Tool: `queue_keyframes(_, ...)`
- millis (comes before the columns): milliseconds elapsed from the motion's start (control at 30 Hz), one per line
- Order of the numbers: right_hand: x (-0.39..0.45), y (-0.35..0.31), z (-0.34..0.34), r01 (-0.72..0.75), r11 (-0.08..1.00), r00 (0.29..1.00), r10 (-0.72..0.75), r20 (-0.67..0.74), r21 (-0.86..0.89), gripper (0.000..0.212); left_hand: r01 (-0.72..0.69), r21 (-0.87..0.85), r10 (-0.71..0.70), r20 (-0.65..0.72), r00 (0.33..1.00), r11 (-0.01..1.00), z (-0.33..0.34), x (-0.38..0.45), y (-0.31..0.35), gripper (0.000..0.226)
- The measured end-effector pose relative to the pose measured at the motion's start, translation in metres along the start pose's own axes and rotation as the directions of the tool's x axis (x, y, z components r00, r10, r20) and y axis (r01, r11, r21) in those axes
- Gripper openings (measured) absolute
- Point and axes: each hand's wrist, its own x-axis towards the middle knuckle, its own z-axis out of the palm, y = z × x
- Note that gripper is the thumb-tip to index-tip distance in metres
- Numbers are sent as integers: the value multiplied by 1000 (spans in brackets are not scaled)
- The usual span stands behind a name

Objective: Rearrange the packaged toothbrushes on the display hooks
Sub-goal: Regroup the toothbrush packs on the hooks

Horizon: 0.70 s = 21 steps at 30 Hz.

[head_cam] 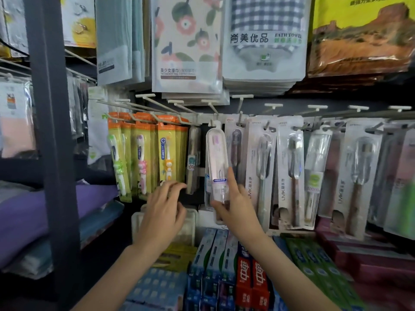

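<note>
Right hand (pixel 233 205) is pinching the clear pink-brush toothbrush pack (pixel 216 162) hanging at its white hook (pixel 215 122), left hand (pixel 165 199) is hovering loose-fingered, empty; rearranging looks mid-way.

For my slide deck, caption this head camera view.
Right hand holds a clear toothbrush pack at its hook; left hand reaches beside it.

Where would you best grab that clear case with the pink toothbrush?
By its lower end, from the front and below, as the right hand does. The clear case hangs upright from its hook, long and narrow, so the bottom is free while neighbouring packs crowd its sides.
</note>
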Motion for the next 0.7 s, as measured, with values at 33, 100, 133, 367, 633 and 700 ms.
queue_keyframes(33,-4,-1,-1,-4,1000,1000,4,18,6,81,-4,-3,4,-2,1000,1000,0,0,1,37)
queue_keyframes(100,-15,0,-6,27,1000,999,-27,25,7,68,-15,-11,15,-2,1000,1000,-2,0,3,37)
queue_keyframes(133,-21,1,-10,53,999,998,-53,15,9,60,-15,-18,15,-1,1000,1000,-2,1,5,37)
queue_keyframes(367,-42,26,-61,112,994,965,-105,-239,18,27,-70,-133,68,-14,998,989,11,17,40,38)
queue_keyframes(633,-51,64,-93,-41,999,913,49,-404,28,28,131,-493,-64,150,987,860,38,35,102,55)
queue_keyframes(700,-52,69,-100,-75,997,905,66,-420,-7,36,235,-555,-139,210,968,798,44,40,114,54)
